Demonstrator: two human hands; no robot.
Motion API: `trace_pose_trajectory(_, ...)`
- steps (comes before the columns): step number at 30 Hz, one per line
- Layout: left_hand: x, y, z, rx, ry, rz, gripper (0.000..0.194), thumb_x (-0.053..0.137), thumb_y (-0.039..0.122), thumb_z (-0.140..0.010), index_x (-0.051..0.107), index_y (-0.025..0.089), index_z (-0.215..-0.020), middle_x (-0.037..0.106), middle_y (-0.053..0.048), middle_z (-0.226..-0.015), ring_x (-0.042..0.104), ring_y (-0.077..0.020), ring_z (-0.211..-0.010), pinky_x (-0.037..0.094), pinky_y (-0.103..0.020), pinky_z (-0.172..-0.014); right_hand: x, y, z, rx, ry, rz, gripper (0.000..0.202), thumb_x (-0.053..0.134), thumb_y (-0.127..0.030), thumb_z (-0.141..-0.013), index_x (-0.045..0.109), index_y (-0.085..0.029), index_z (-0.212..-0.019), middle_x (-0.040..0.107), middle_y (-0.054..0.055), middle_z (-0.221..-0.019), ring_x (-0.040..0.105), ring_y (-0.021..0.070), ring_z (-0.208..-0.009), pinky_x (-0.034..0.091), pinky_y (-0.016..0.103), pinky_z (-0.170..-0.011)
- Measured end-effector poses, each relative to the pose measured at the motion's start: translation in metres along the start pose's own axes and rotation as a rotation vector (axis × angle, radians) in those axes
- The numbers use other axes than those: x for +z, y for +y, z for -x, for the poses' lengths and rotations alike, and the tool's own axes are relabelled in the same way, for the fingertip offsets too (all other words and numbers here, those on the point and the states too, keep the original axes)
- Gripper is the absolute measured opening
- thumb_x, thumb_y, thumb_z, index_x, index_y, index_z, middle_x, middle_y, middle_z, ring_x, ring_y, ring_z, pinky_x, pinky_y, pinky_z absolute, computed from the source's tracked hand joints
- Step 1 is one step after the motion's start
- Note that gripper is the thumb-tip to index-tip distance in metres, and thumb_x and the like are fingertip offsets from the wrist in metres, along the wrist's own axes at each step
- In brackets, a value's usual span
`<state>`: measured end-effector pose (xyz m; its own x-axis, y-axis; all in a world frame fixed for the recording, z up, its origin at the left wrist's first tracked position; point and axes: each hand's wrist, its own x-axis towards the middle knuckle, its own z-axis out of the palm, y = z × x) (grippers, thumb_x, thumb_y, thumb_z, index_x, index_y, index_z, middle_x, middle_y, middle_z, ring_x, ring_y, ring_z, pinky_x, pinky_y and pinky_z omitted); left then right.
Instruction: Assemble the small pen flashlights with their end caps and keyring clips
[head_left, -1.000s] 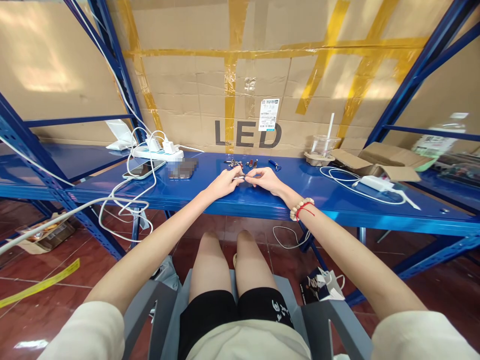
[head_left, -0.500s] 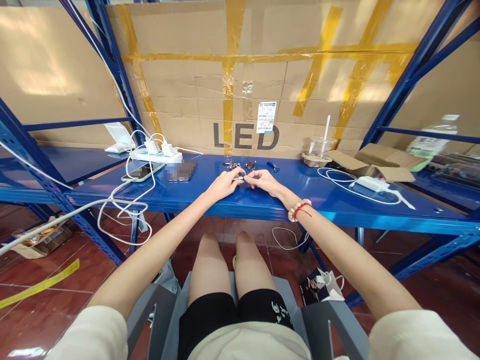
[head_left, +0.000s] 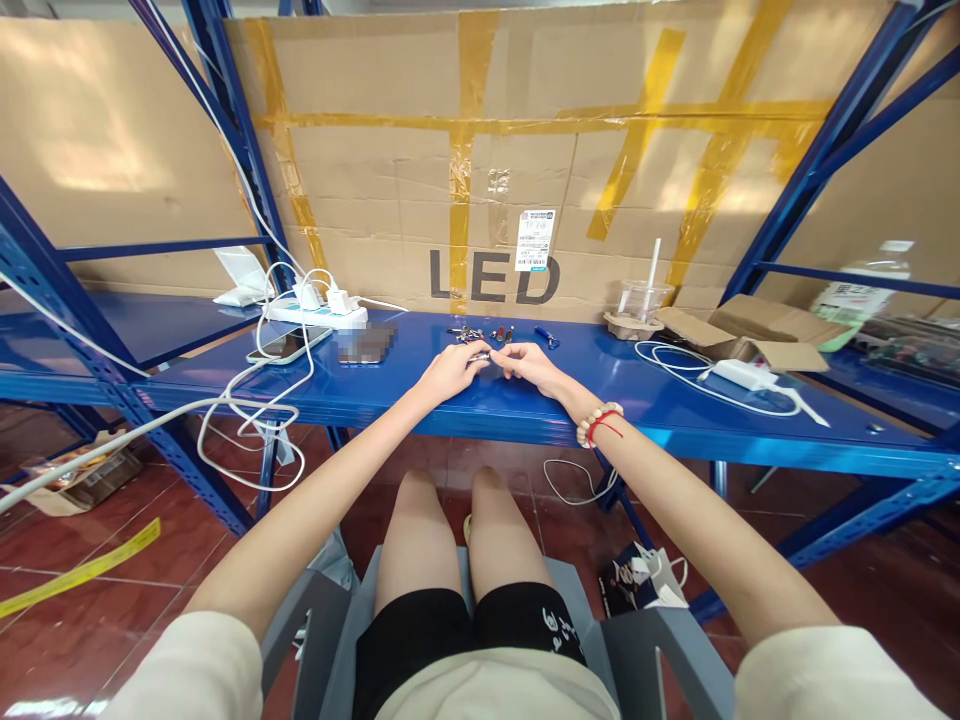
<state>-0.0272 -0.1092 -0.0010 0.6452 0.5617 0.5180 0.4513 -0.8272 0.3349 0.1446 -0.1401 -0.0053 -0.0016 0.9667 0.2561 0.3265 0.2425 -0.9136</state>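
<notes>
1. on the left of the blue metal shelf [head_left: 525, 400], a pale-edged phone with a dark screen [head_left: 289, 346] lies flat amid looping white cables [head_left: 259, 405].
2. just behind it, a long white power strip [head_left: 330, 316] bears white plugs.
3. next, a dark flat item, blurred [head_left: 366, 346].
4. the left hand [head_left: 452, 371] curls narrow, holding a slim silvery piece [head_left: 481, 357], mostly hidden by fingers.
5. behind that hand, small metallic pieces [head_left: 466, 335] lie clustered.
6. the silvery piece is between both hands, above the shelf's middle.
7. the right hand [head_left: 531, 367] pinches its right end, thumb and forefinger close together.
8. just behind that hand, a small blue-handled item [head_left: 546, 337].
9. farther right, a clear plastic cup with a white straw [head_left: 637, 299].
10. rightmost, a white rectangular adapter [head_left: 742, 376] near an open brown cardboard box [head_left: 780, 322].
</notes>
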Motion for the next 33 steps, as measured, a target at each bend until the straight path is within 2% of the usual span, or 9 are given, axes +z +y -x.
trace_pose_trajectory(9, -0.004, 0.009, 0.002, -0.095, -0.005, -0.104, 0.025, 0.039, 0.029, -0.088, 0.058, 0.025, -0.103, 0.069, -0.003, -0.091, 0.062, -0.0201, -0.087, 0.045, -0.027, -0.072, 0.0, 0.001, -0.002, -0.025, -0.012, -0.035, 0.046, 0.072, -0.058, -0.054, 0.058, -0.016, -0.063, 0.052, -0.003, -0.056, 0.046, 0.0063, -0.047, 0.026, 0.021, -0.043)
trace_pose_trajectory(14, -0.004, 0.01, 0.002, -0.13, 0.0, -0.123, 0.027, 0.036, 0.033, -0.09, 0.057, 0.025, -0.105, 0.068, -0.003, -0.09, 0.062, -0.0213, -0.09, 0.045, -0.029, -0.074, 0.001, 0.0, -0.001, -0.039, 0.019, -0.048, 0.044, 0.074, -0.052, -0.057, 0.064, -0.016, -0.081, 0.06, -0.001, -0.07, 0.046, 0.0054, -0.047, 0.029, 0.021, -0.042)
trace_pose_trajectory(17, -0.004, 0.01, 0.002, -0.151, -0.002, -0.129, 0.028, 0.034, 0.034, -0.091, 0.057, 0.025, -0.106, 0.068, -0.003, -0.089, 0.062, -0.0217, -0.09, 0.045, -0.03, -0.074, 0.001, 0.002, -0.002, -0.06, 0.04, -0.052, 0.046, 0.076, -0.048, -0.056, 0.066, -0.016, -0.086, 0.06, -0.001, -0.07, 0.046, 0.0054, -0.047, 0.03, 0.021, -0.042)
trace_pose_trajectory(28, -0.006, 0.011, 0.002, -0.169, -0.032, -0.13, 0.031, 0.03, 0.038, -0.092, 0.056, 0.028, -0.107, 0.068, -0.002, -0.089, 0.062, -0.022, -0.091, 0.045, -0.032, -0.078, -0.001, 0.008, -0.004, -0.108, 0.078, -0.071, 0.045, 0.076, -0.046, -0.057, 0.071, -0.014, -0.089, 0.064, 0.003, -0.072, 0.045, 0.0064, -0.049, 0.032, 0.021, -0.041)
trace_pose_trajectory(33, -0.002, 0.007, 0.001, -0.158, -0.032, -0.132, 0.031, 0.031, 0.037, -0.092, 0.055, 0.028, -0.109, 0.066, -0.003, -0.106, 0.06, -0.0235, -0.101, 0.045, -0.034, -0.082, 0.0, 0.006, -0.003, -0.1, 0.075, -0.066, 0.046, 0.076, -0.048, -0.053, 0.072, -0.014, -0.084, 0.065, 0.004, -0.074, 0.044, 0.0062, -0.048, 0.032, 0.022, -0.041)
